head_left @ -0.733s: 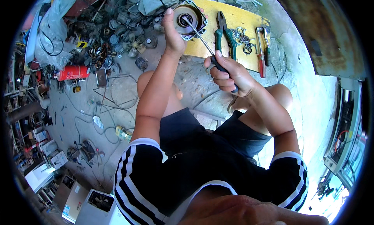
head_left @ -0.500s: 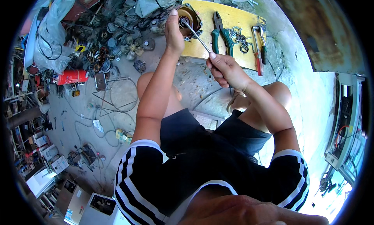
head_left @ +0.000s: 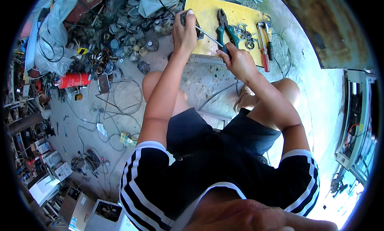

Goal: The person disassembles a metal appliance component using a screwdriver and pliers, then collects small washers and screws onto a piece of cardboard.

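Note:
My left hand [head_left: 185,35] is wrapped round a dark round motor housing [head_left: 199,32] at the left edge of a yellow board [head_left: 204,6]. Its open face is turned mostly out of sight. In my right hand [head_left: 241,63] is a screwdriver [head_left: 210,37], gripped by its dark blue handle. The shaft slants up and left, its tip hidden at the housing. Beyond my right hand lie green-handled pliers [head_left: 227,31], jaws pointing away. Several metal rings and bearings [head_left: 245,36] sit to their right. Farther right are a red-handled tool [head_left: 265,62] and a dark-handled tool [head_left: 270,51].
Scrap motor parts [head_left: 120,27] are heaped at the far left, with a red cylinder [head_left: 75,80] beside them. Loose cables [head_left: 120,96] lie across the floor on my left. A rusty metal panel [head_left: 332,31] stands at the far right.
The housing has turned, so its hollow inside no longer shows. My right hand has shifted from the screwdriver's shaft down to its handle, slightly farther right.

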The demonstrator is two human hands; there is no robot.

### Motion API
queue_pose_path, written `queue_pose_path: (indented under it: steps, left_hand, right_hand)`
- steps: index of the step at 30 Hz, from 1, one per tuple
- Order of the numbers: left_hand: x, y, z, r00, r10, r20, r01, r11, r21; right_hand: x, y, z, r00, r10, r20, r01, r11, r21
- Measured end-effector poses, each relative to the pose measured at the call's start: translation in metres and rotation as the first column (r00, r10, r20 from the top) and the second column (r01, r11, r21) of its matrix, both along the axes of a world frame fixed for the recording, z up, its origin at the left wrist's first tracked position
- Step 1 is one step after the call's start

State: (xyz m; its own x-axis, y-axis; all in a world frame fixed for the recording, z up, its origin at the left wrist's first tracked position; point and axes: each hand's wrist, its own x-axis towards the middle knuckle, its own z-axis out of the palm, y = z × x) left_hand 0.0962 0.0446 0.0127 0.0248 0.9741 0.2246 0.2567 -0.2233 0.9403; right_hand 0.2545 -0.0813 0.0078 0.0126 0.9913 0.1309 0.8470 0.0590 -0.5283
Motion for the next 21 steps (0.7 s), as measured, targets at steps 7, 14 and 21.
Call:
queue_pose_path:
  steps: [7,14,21]
  left_hand:
    - [-0.017,0.022,-0.003,0.837,-0.091,0.539,0.203,0.967,-0.152]
    - [-0.034,0.032,0.02,0.431,0.217,0.876,0.341,0.859,-0.381]
    - [-0.044,0.037,0.007,0.31,0.14,0.94,0.614,0.726,-0.31]
  right_hand:
    - [-0.016,0.002,0.032,0.984,0.014,-0.176,-0.013,1.0,0.01]
    - [0.018,0.009,0.044,0.675,-0.073,-0.734,-0.227,0.926,-0.301]
    - [0.021,0.007,0.057,0.878,0.127,-0.462,-0.106,0.992,0.073]
